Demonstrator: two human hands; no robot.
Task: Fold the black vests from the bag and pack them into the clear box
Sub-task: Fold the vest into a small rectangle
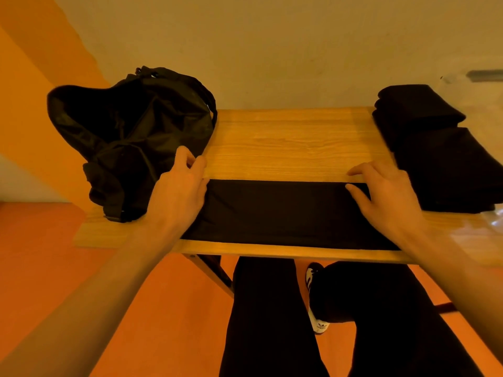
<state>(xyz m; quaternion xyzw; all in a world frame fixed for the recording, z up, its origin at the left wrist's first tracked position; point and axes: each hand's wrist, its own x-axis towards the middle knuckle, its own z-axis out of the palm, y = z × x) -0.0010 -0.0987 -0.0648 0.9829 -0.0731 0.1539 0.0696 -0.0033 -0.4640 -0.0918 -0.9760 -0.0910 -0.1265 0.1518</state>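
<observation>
A black vest (283, 213) lies folded into a long flat strip along the near edge of the wooden table (288, 142). My left hand (179, 191) rests on the strip's left end, fingers loosely bent near the bag. My right hand (381, 194) lies on its right end with fingers spread and fairly straight. The black bag (130, 131) slumps open at the table's left. Folded black vests (435, 148) are stacked at the right inside the clear box (484, 229), whose walls are barely visible.
A plain wall rises right behind the table. My legs in black trousers and a black-and-white shoe (315, 297) show under the near edge, above an orange floor. Bare wood lies between the bag and the box.
</observation>
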